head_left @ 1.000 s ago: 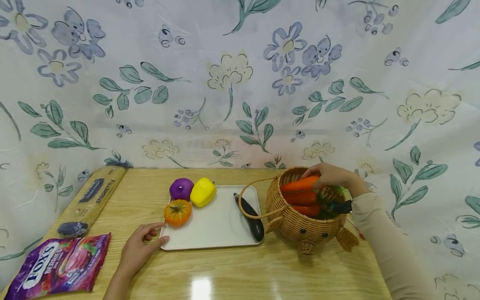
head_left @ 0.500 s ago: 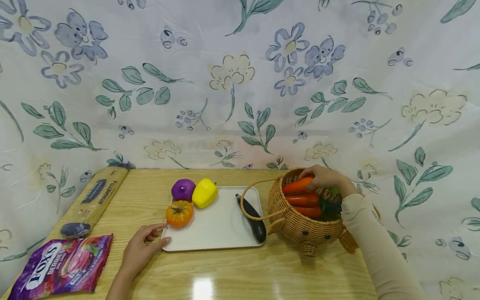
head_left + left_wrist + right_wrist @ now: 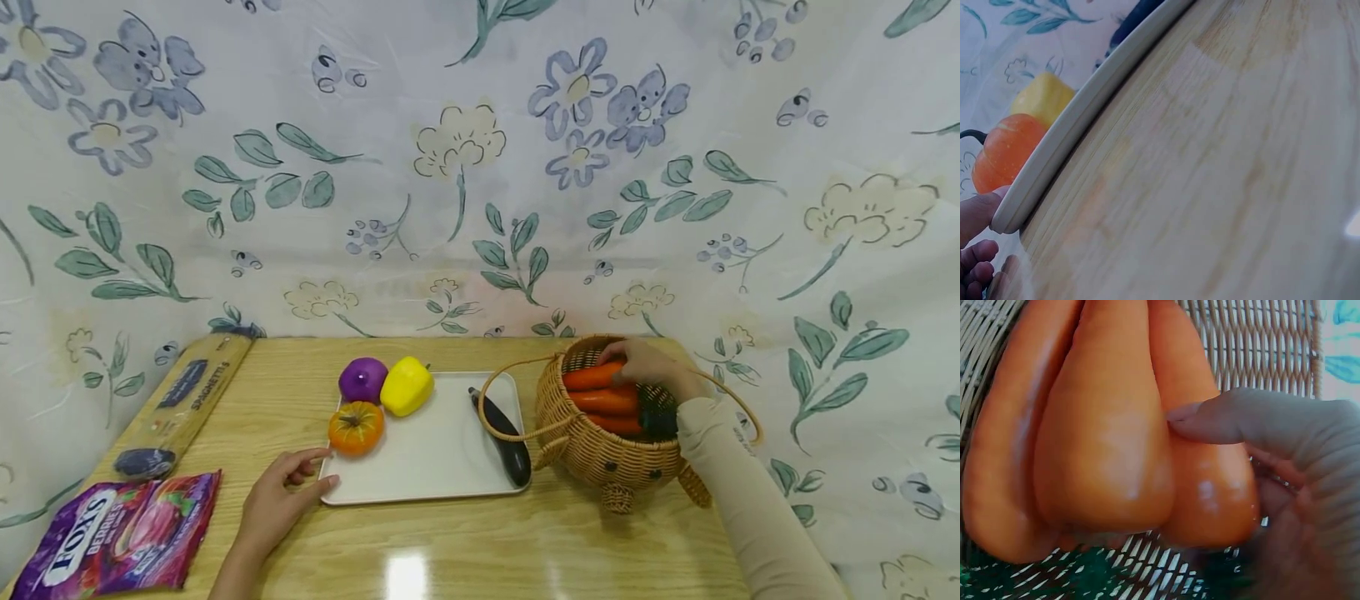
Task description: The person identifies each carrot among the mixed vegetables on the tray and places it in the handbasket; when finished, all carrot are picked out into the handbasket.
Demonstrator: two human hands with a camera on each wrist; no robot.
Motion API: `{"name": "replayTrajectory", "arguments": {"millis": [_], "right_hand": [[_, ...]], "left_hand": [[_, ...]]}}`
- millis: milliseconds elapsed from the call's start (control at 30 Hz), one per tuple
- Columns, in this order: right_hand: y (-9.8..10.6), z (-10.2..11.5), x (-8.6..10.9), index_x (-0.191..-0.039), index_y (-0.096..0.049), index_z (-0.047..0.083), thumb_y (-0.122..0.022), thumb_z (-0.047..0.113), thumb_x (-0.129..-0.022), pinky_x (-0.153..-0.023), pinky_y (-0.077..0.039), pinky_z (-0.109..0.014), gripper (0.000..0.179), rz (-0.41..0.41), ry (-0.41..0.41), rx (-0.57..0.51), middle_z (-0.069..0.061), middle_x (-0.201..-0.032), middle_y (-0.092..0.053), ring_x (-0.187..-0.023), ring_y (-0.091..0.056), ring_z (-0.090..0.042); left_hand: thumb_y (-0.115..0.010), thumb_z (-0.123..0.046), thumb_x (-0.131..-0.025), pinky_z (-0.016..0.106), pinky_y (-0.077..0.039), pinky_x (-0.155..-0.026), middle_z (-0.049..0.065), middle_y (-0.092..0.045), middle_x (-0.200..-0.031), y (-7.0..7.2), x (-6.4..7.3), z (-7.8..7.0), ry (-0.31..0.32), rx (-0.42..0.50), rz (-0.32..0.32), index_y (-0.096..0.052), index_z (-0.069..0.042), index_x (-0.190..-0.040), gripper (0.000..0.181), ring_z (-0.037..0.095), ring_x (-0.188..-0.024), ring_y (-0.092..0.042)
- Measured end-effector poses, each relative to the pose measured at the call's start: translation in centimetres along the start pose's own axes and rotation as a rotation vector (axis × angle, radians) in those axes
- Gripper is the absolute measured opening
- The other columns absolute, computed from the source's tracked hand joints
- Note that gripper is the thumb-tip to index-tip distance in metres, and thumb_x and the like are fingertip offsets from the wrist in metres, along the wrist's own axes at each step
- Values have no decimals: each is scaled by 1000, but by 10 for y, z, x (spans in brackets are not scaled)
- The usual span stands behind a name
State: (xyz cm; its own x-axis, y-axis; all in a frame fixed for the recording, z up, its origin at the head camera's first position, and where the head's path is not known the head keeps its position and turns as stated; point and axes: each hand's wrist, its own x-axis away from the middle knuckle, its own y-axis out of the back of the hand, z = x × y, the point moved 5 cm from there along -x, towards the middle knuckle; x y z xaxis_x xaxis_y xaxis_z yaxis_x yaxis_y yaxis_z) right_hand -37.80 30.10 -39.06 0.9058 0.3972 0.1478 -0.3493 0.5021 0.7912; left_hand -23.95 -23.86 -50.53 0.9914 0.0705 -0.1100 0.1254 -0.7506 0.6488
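My right hand point(image 3: 654, 367) reaches into a wicker basket point(image 3: 561, 421) with an animal face. It grips the top carrot point(image 3: 1207, 497) of three, thumb along the near side and fingers going behind it. Two more carrots point(image 3: 609, 403) lie right beside it. At the front left corner of a white tray point(image 3: 427, 458), my left hand point(image 3: 276, 496) touches the rim with extended index finger and thumb. The tray bears an orange pumpkin point(image 3: 356, 428), a purple onion-like vegetable point(image 3: 363, 380), a yellow pepper point(image 3: 407, 387) and an eggplant point(image 3: 507, 446).
Dark green stuff point(image 3: 658, 417) sits in the basket beside the carrots. The basket handle point(image 3: 487, 417) leans over the tray's right side. A spaghetti pack point(image 3: 191, 387) and a purple Fox's candy bag point(image 3: 123, 533) lie at the left. A floral cloth point(image 3: 480, 208) hangs behind.
The right hand has moved slightly lower and deeper into the basket at the top carrot. The left hand stays at the tray's corner.
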Motion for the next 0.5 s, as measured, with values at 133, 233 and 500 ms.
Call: {"name": "replayTrajectory", "arguments": {"millis": [133,233,500], "right_hand": [[-9,1,1,-113,-69,0,-71,4,-80,-69,-46,-31,33,35,2,-29,-23,-113,-63,-83,-54,-22],[-15,3,-2,-117,-66,-3,-67,1,-82,-72,-47,-32,35,65,-47,-52,-25,-117,-62,-87,-55,-24],[-17,8,-9,-117,-68,-2,-65,12,-92,-87,-52,-46,29,14,-2,39,-21,-117,-66,-102,-63,-32]], "left_hand": [[-77,-40,-86,18,-43,-77,-1,-60,-100,4,3,3,11,-7,0,-70,-19,-123,43,1,-86,-50],[-77,-40,-86,17,-42,-76,0,-60,-100,8,6,4,19,-8,-9,-71,-19,-122,42,1,-86,-50],[-77,-39,-86,17,-41,-76,0,-60,-100,8,7,8,31,3,-15,-71,-18,-121,41,2,-86,-49]]}}
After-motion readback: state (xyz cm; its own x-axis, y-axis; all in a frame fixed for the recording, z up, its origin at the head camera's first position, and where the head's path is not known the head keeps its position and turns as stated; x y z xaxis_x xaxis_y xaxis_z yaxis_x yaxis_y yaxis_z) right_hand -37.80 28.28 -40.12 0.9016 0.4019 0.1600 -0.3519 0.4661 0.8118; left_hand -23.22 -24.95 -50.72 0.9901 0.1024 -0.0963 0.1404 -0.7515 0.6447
